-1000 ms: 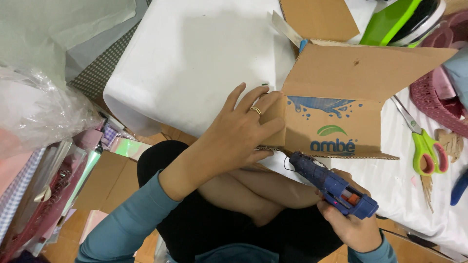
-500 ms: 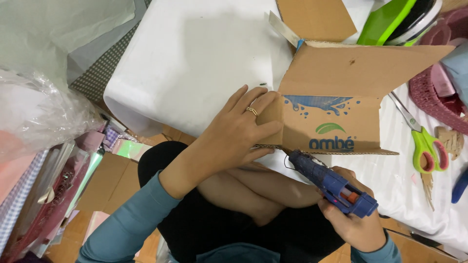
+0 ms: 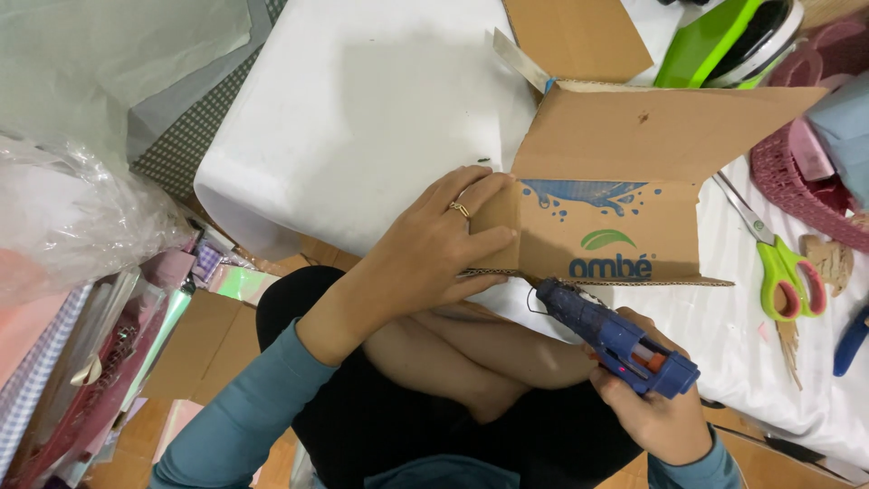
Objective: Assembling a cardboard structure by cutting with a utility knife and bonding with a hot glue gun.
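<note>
A folded brown cardboard piece (image 3: pixel 625 172) with a blue splash print and a green leaf mark lies on a white sheet (image 3: pixel 362 118). My left hand (image 3: pixel 434 249), a ring on one finger, presses on the cardboard's left flap and grips its edge. My right hand (image 3: pixel 656 412) holds a blue glue gun (image 3: pixel 615 340) by the handle. The gun's nozzle points up-left and sits at the cardboard's lower edge, close to my left fingertips.
Green-handled scissors (image 3: pixel 783 263) lie to the right of the cardboard. A pink woven basket (image 3: pixel 797 181) and a green and white object (image 3: pixel 724 41) sit at the upper right. Clear plastic bags (image 3: pixel 63 208) and patterned paper sheets (image 3: pixel 100 362) pile up at the left.
The view has shifted slightly. My hands, the cardboard and the glue gun keep nearly the same positions.
</note>
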